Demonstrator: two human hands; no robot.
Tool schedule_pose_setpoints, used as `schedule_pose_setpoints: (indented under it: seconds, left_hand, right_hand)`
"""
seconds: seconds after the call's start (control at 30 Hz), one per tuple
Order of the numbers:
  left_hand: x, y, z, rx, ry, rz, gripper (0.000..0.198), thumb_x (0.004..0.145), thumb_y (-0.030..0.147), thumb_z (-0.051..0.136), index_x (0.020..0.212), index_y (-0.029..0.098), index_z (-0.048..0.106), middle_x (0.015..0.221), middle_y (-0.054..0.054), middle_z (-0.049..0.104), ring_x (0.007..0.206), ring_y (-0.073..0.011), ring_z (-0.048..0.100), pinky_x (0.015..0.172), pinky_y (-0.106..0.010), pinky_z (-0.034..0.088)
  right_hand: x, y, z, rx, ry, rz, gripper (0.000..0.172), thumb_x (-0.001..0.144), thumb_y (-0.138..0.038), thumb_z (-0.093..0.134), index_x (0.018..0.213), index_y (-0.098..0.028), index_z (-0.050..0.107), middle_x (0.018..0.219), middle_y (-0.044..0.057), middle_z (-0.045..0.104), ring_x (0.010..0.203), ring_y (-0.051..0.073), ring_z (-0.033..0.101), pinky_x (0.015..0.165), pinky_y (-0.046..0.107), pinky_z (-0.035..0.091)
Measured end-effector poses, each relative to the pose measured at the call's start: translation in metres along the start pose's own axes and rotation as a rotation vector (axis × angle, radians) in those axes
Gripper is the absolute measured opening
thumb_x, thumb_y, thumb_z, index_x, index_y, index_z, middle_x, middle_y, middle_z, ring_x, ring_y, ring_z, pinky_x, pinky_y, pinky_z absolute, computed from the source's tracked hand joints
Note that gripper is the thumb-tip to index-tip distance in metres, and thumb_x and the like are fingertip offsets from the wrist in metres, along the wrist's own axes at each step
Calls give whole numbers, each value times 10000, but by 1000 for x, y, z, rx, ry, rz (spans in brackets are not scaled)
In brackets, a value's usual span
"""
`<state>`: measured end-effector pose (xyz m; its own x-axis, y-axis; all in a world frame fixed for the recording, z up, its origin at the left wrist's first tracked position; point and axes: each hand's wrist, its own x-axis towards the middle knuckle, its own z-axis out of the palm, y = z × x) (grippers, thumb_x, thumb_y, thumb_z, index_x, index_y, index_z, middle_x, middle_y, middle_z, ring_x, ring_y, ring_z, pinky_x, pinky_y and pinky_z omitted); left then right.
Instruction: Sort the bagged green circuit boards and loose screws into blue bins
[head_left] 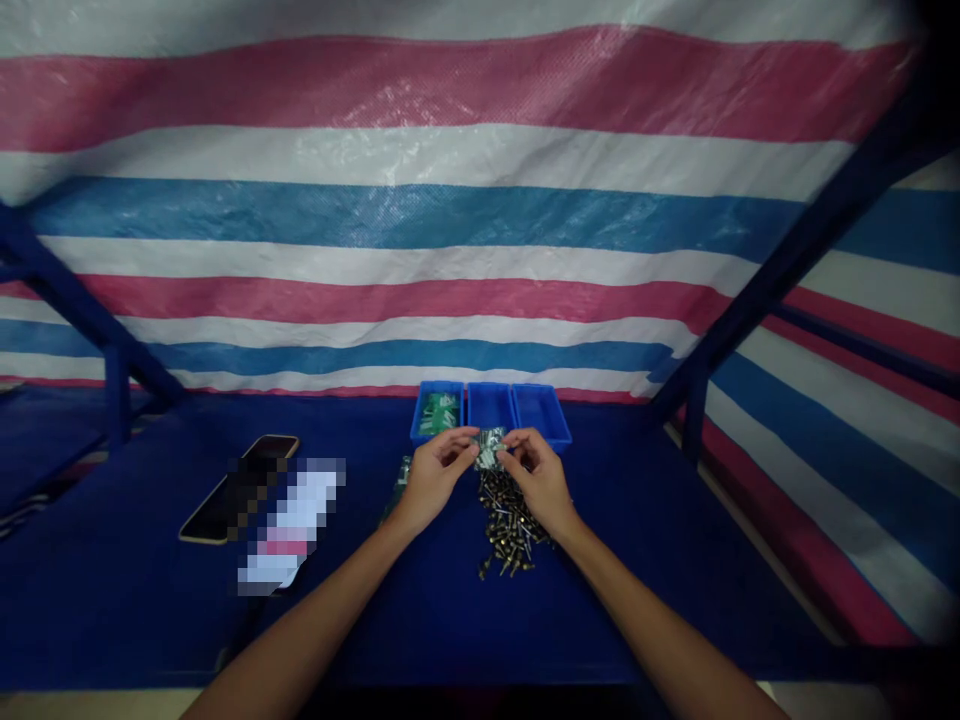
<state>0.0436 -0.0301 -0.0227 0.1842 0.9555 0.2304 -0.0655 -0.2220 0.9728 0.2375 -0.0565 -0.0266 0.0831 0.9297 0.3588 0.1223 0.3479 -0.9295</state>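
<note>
Silver-green packet point(490, 449) sits pinched between the left hand point(433, 480) and right hand point(541, 480), just above loose screws point(508, 525).

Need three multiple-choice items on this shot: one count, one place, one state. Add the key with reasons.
1. How many blue bins stand in the row?
A) two B) three C) four

2. Where is the screw pile?
A) in a bin B) on the phone C) on the table

3. What state is the board in?
A) lying in a bin B) held by both hands C) lying on the phone

1. B: three stand side by side at the far edge.
2. C: it lies on the table in front of the bins.
3. B: the left hand and right hand pinch it from either side.
</note>
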Motion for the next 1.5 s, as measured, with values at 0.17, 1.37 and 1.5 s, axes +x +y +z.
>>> schedule_pose_setpoints:
  seconds: [0.17, 1.37, 1.5]
  left_hand:
    - [4, -11, 0, -75, -55, -114, 611, 831, 437, 841, 1340, 183, 620, 883, -24, 740, 718, -164, 682, 640, -261, 516]
    - [1, -4, -2, 25, -62, -91, 350, 908, 527, 739, 875, 182, 691, 700, 24, 620, 624, -128, 572, 586, -228, 415]
    - [1, -6, -2, 52, -48, -34, 316, 928, 493, 725, 882, 182, 692, 738, 17, 633, 646, -133, 579, 632, -241, 455]
  right_hand:
    - [1, 1, 1, 104, -38, 40, 405, 895, -403, 782, 1226, -254, 601, 900, -8, 615, 672, 152, 510, 660, 288, 423]
    - [-4, 5, 2, -15, -176, 47, 314, 996, -475, 640, 825, -225, 559, 746, -39, 441, 698, 159, 417, 674, 274, 344]
    - [-3, 3, 3, -18, -170, 41, 322, 996, -483, 639, 824, -227, 548, 757, -32, 461, 706, 161, 426, 680, 276, 357]
